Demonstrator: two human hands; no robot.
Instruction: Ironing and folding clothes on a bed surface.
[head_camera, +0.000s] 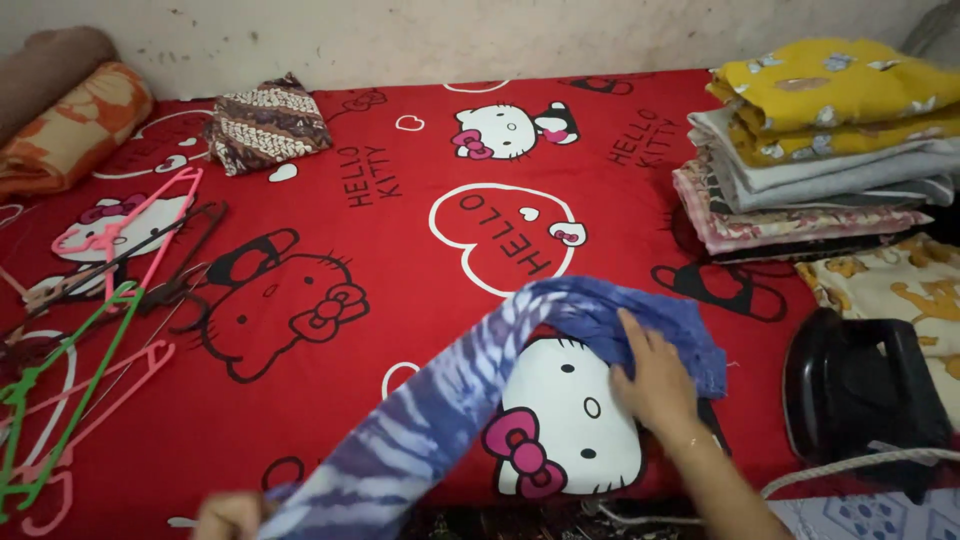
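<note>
Hangers (95, 330) at left on the bedsheet (400, 250), folded clothes stack (825, 150) far right, iron (865, 395) before it

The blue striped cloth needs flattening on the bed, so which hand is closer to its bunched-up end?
Probably the right hand: it rests on the blue striped cloth's bunched end. The left hand grips the far corner.
</note>
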